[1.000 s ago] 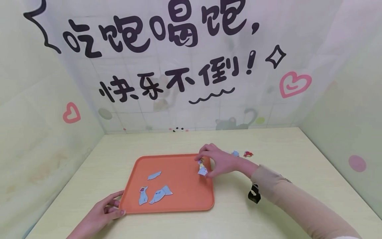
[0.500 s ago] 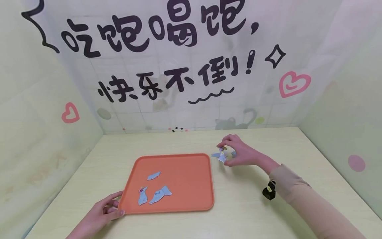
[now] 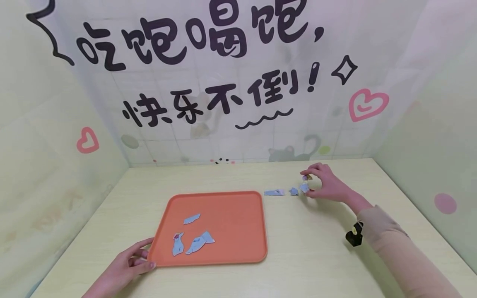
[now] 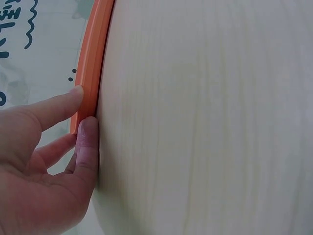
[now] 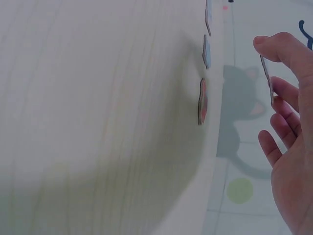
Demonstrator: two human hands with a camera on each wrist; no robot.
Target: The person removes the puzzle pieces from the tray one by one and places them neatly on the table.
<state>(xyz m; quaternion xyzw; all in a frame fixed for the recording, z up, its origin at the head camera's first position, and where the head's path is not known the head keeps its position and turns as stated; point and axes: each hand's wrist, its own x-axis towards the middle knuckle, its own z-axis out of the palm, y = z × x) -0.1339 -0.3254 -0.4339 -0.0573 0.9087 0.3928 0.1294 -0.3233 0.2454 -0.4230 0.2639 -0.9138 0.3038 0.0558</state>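
At the front left corner of the orange tray (image 3: 238, 231), my left hand (image 3: 128, 260) grips the rim between thumb and fingers. My right hand (image 3: 328, 184) holds a thin, irregular puzzle piece (image 3: 304, 187), pale blue with a coloured print, pinched upright above the back of the table. Its edge shows between thumb and fingertips in the right wrist view. Beneath and beside that hand a row of pieces lies on the table: a long blue piece (image 3: 274, 192), a small blue piece (image 3: 293, 191) and a red one (image 5: 203, 102), mostly hidden in the head view.
On the tray lie a narrow blue piece (image 3: 192, 219), a curved piece with a red mark (image 3: 178, 244) and a larger wing-shaped piece (image 3: 200, 242). A printed back wall (image 3: 208, 140) and side walls enclose the pale wooden table (image 3: 320, 256). Something black hangs at the right sleeve.
My right hand has carried the puzzle piece off the tray, rightward past the long and small blue pieces. The left hand and the tray have stayed in place.
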